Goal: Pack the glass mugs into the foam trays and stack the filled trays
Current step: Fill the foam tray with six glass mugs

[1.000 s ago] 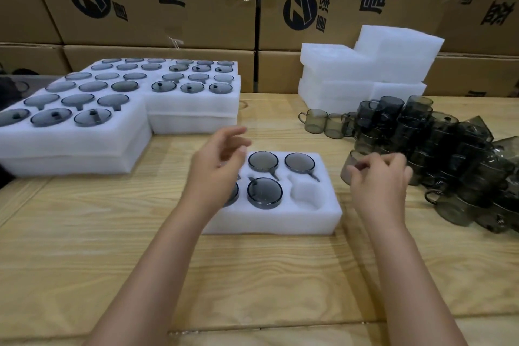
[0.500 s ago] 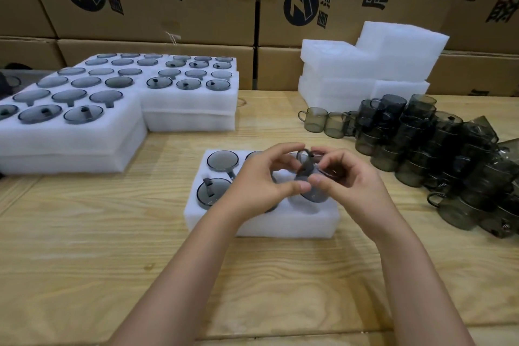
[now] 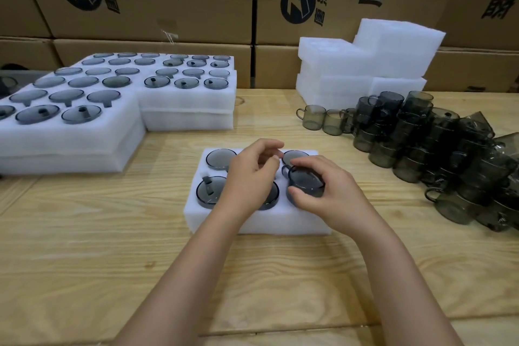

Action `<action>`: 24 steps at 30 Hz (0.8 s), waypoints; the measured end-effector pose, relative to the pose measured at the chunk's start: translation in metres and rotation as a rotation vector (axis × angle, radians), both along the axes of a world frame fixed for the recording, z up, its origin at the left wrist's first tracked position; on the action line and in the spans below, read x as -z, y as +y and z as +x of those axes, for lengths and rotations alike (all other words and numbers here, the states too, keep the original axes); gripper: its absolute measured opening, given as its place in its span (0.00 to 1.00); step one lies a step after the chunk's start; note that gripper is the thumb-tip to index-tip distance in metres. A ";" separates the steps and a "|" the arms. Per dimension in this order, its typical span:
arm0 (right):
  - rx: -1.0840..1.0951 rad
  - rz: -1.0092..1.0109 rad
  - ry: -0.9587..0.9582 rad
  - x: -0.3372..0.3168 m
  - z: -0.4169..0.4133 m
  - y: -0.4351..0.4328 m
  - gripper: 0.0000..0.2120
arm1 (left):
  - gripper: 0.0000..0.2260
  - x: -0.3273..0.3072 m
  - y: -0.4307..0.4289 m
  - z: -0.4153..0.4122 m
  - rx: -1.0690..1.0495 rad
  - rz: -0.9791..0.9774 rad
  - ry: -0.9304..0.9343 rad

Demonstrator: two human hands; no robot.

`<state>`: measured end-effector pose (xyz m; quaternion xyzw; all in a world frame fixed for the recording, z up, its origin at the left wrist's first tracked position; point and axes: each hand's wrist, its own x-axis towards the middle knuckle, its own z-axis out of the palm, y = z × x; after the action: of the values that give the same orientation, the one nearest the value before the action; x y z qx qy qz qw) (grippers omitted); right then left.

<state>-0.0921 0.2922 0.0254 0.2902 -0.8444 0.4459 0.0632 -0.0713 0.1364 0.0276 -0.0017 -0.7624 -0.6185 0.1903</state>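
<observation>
Wooden table (image 3: 84,261): right hand (image 3: 334,199) grips smoky mug (image 3: 304,181) in foam tray (image 3: 252,222), left hand (image 3: 250,177) relaxed.

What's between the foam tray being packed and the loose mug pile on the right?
Bare wooden table only, in the head view: nothing lies between the foam tray and the mug pile.
</observation>
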 end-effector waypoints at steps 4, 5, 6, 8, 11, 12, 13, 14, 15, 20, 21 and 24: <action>-0.015 0.090 0.005 -0.001 0.003 -0.001 0.17 | 0.11 0.003 0.002 -0.001 0.000 -0.098 0.021; -0.020 0.138 0.006 -0.001 0.003 0.000 0.17 | 0.10 0.003 0.004 -0.001 -0.002 -0.131 0.028; -0.018 0.198 0.017 -0.001 0.003 0.000 0.17 | 0.09 0.003 0.005 0.000 -0.005 -0.165 0.039; -0.053 0.168 -0.057 -0.002 0.004 0.002 0.17 | 0.10 0.002 0.007 -0.001 -0.018 -0.260 0.084; 0.025 -0.293 -0.312 -0.017 0.002 0.002 0.17 | 0.16 -0.005 0.013 -0.002 -0.022 -0.361 0.151; 0.123 -0.336 -0.279 -0.020 -0.005 0.002 0.16 | 0.19 -0.010 0.018 -0.003 -0.009 -0.346 0.154; 0.218 -0.268 -0.230 -0.024 -0.014 0.000 0.17 | 0.22 -0.014 0.023 -0.006 0.008 -0.326 0.152; 0.291 -0.103 -0.184 -0.026 -0.026 -0.003 0.19 | 0.23 -0.019 0.028 -0.009 0.029 -0.305 0.148; 0.321 0.117 -0.156 -0.028 -0.036 -0.009 0.21 | 0.24 -0.023 0.033 -0.013 0.055 -0.279 0.140; 0.337 0.938 -0.083 0.004 -0.069 -0.029 0.32 | 0.20 -0.015 0.052 -0.025 0.208 -0.411 -0.052; 0.329 1.013 -0.061 0.014 -0.071 -0.028 0.34 | 0.20 -0.010 0.055 -0.027 0.207 -0.519 -0.081; 0.357 1.073 -0.003 0.035 -0.075 -0.020 0.35 | 0.20 0.002 0.060 -0.028 0.158 -0.726 -0.063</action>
<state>-0.1667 0.2725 -0.0092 0.1337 -0.9888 -0.0630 -0.0201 -0.0988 0.1968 0.0254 -0.1090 -0.9352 -0.3202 0.1052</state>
